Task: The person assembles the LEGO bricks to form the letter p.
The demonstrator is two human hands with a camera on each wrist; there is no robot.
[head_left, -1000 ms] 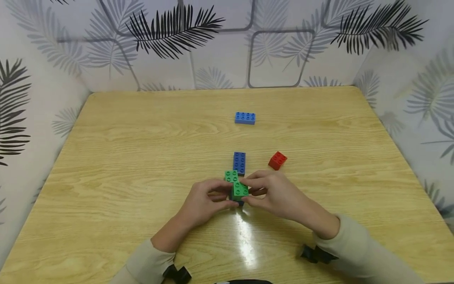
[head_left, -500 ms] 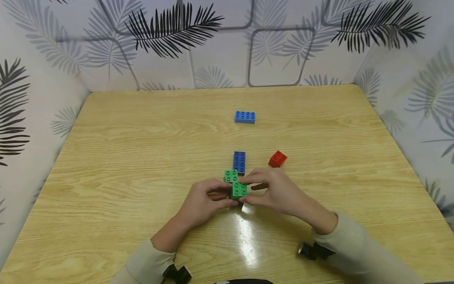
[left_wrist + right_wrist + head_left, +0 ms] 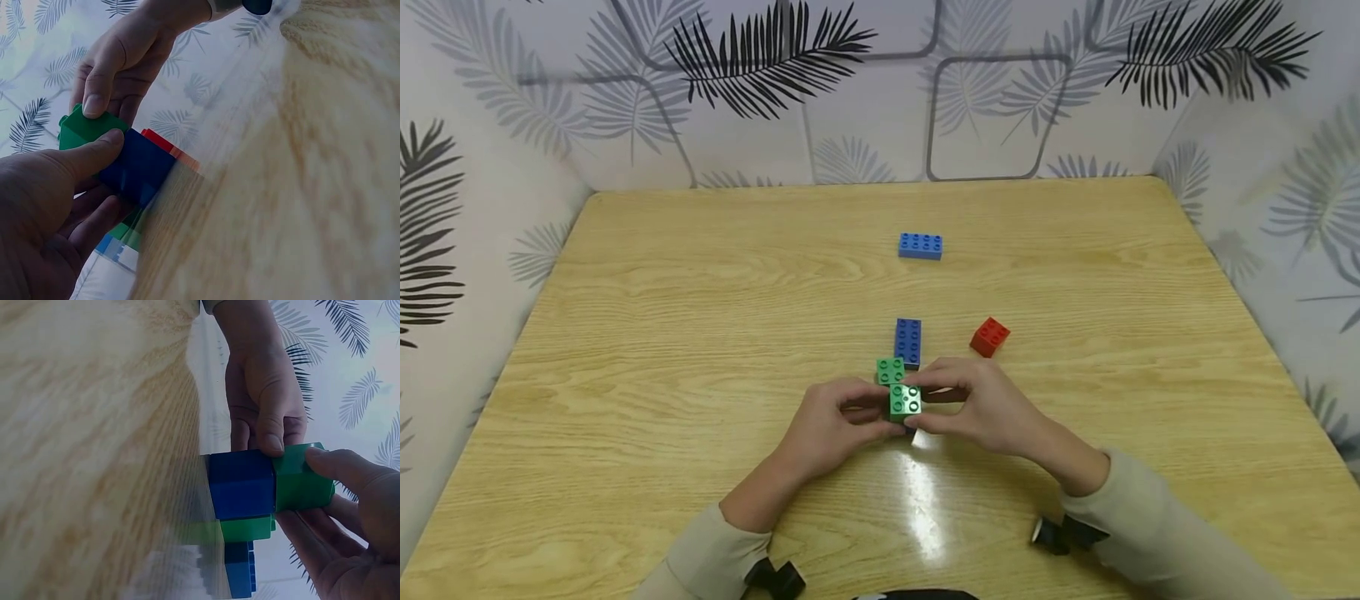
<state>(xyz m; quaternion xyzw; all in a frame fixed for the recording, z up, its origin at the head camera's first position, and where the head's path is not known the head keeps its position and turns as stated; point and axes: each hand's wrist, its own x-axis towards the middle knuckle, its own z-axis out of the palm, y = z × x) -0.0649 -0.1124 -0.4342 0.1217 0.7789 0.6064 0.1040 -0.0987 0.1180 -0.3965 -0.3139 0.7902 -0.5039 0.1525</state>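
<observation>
Aligning upper green plastic brick (image 3: 906, 403) over dark-blue plastic brick (image 3: 242, 484).
Right hand (image 3: 977, 406) pinching green, left hand (image 3: 835, 421) blue; green shifted left, seemingly squarer.

A green four-stud block (image 3: 905, 403) sits studs-up on a dark blue block (image 3: 242, 485), roughly aligned with it.

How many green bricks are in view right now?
2: one green brick, pinched by the right hand, sits atop a blue brick; another green brick is on the table just beyond, near the long dark-blue brick.
</observation>
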